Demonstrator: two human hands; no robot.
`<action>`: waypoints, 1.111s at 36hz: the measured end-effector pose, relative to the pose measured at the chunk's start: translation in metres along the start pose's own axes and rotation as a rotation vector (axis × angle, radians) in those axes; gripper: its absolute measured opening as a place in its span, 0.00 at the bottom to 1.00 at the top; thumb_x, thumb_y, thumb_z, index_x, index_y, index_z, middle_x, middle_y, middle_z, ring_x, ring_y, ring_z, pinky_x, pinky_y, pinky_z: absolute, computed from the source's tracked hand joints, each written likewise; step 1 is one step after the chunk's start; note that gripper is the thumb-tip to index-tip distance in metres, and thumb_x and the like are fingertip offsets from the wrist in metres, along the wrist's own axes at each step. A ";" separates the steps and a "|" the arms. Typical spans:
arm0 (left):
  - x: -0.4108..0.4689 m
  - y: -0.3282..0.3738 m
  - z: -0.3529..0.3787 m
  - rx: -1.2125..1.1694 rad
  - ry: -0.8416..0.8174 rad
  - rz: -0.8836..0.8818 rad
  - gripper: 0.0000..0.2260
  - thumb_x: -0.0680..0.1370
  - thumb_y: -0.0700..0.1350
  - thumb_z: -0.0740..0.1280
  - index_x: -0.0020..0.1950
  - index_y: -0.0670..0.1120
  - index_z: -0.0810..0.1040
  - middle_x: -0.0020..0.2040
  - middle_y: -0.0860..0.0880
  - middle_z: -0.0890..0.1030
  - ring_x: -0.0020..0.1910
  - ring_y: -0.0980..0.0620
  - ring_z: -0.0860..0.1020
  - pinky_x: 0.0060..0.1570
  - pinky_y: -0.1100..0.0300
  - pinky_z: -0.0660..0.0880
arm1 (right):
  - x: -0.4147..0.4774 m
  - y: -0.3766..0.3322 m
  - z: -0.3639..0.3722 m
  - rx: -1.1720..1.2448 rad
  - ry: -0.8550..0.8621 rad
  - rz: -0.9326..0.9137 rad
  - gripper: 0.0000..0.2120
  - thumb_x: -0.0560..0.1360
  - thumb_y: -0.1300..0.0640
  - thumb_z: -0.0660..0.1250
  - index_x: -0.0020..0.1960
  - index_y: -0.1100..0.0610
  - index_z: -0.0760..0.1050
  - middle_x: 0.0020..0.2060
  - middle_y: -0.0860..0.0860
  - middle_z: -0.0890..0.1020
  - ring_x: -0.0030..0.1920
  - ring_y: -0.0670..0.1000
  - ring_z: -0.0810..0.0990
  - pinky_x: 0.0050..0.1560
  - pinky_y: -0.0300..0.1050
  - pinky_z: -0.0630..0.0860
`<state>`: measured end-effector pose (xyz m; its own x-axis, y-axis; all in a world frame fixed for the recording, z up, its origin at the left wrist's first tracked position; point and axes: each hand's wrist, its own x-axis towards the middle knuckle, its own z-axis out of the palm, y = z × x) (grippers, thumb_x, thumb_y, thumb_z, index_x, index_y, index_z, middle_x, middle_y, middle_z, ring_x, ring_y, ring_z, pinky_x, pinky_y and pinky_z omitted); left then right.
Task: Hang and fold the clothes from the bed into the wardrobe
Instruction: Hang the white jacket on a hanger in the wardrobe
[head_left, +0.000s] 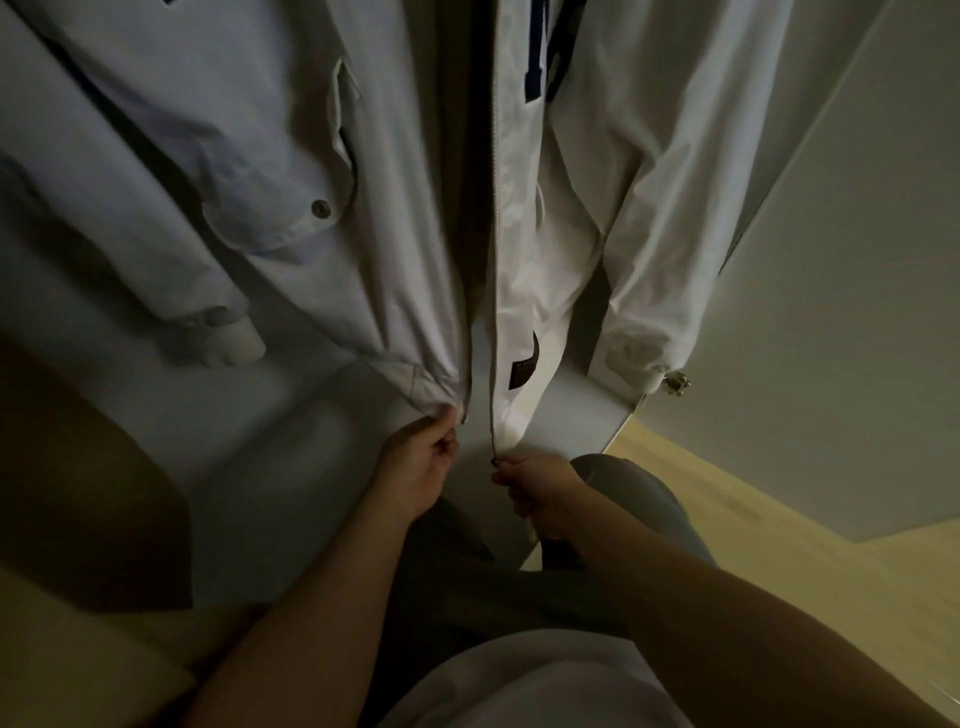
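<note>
A white jacket (395, 218) hangs inside the wardrobe (311, 467), its front open with a dark gap between the two panels. The left panel has a flap pocket (291, 218) with a round snap, and the right panel carries a zip (493, 260) down its edge, dark blue lettering near the top and a small dark label (522, 369) near the hem. Both sleeves hang beside the body and end in gathered cuffs. The left grip (421, 457) pinches the bunched hem of the left panel. The right grip (535, 493) pinches the bottom end of the zip, just beside the other hand. To the right stands the open wardrobe door (831, 260), a metal hinge (675, 384) near the right cuff, above a pale wooden floor (727, 519). A dark brown shape (78, 467) on the left is too dim to identify.
</note>
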<state>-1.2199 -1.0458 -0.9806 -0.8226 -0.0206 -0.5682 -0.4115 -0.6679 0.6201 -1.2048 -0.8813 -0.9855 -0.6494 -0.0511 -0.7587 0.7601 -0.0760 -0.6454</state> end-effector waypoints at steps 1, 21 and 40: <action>0.001 0.001 0.000 -0.010 0.009 -0.006 0.05 0.66 0.39 0.76 0.37 0.42 0.81 0.32 0.50 0.73 0.30 0.58 0.73 0.34 0.65 0.76 | 0.000 0.000 0.001 0.001 0.004 0.002 0.06 0.80 0.65 0.64 0.54 0.62 0.79 0.40 0.56 0.78 0.29 0.48 0.65 0.31 0.41 0.62; -0.001 0.015 0.000 0.468 -0.025 0.094 0.04 0.71 0.41 0.77 0.38 0.48 0.87 0.34 0.50 0.80 0.35 0.56 0.76 0.42 0.60 0.75 | -0.006 0.001 0.006 0.036 -0.018 0.040 0.05 0.80 0.64 0.63 0.54 0.63 0.77 0.40 0.56 0.78 0.29 0.47 0.65 0.31 0.40 0.62; -0.047 0.039 -0.002 0.297 0.091 0.231 0.05 0.76 0.36 0.70 0.51 0.40 0.81 0.38 0.47 0.83 0.36 0.54 0.82 0.37 0.62 0.79 | -0.042 -0.027 0.029 0.668 -0.317 0.181 0.06 0.81 0.60 0.62 0.49 0.60 0.77 0.31 0.50 0.73 0.25 0.43 0.62 0.28 0.35 0.56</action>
<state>-1.1964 -1.0727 -0.9305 -0.8741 -0.2204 -0.4329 -0.3264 -0.3933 0.8595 -1.1981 -0.9064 -0.9335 -0.5685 -0.3958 -0.7212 0.7443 -0.6208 -0.2460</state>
